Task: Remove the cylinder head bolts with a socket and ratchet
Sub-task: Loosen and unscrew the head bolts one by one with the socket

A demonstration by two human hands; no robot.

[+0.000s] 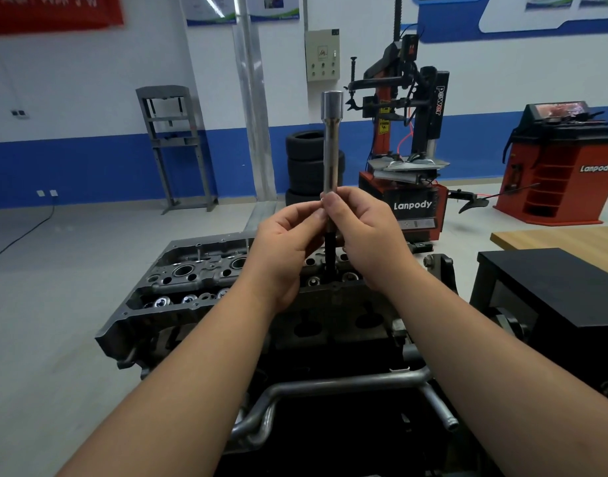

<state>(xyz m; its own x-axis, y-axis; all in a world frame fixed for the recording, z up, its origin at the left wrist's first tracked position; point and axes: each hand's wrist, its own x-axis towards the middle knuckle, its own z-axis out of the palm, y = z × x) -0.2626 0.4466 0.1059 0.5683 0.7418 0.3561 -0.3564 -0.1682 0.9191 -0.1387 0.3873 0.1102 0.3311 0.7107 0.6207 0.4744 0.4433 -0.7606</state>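
A long silver extension bar (331,146) stands upright above the cylinder head (192,280), with a wider cylindrical end at its top. A dark shaft runs on below my fingers down toward the head's middle. My left hand (285,249) and my right hand (368,242) both pinch the bar from either side at its lower end. The grey cylinder head sits on the engine block with open valve and bolt bores showing. No ratchet handle is in view.
A black box (550,297) stands to the right of the engine, beside a wooden tabletop (564,237). Metal coolant pipes (347,383) cross the engine's near side. Behind are stacked tyres (304,166), a tyre changer (404,139), a red wheel balancer (557,166) and a grey press frame (175,146).
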